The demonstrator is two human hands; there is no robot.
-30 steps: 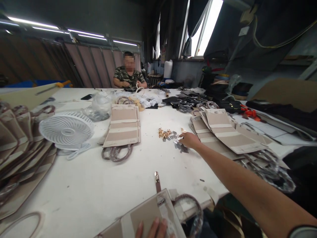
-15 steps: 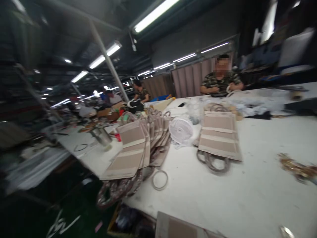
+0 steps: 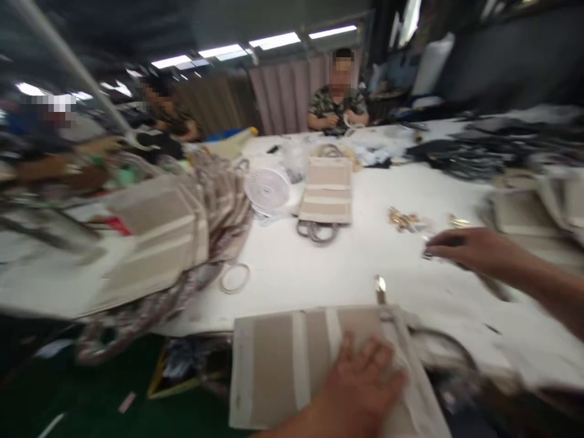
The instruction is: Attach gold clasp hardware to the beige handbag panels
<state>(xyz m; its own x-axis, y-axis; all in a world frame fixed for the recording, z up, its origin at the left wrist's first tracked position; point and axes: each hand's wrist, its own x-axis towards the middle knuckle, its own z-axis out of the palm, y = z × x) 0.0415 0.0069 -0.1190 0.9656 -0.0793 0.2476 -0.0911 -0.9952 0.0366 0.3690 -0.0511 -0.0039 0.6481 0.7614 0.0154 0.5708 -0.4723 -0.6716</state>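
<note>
Pressing my left hand (image 3: 365,380) flat, fingers spread, on the beige bag panel (image 3: 292,359) at the counter (image 3: 292,267) edge; my right hand (image 3: 469,249) hovers, fingers pinched on a small metal clip (image 3: 427,254), near the gold fittings (image 3: 404,219).

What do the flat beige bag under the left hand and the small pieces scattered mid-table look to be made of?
Beige bag: probably woven fabric or canvas, matte, with paler stripes; blur hides the texture. Small pieces: likely metal, gold-coloured and shiny. The left hand lies flat on the bag.
</note>
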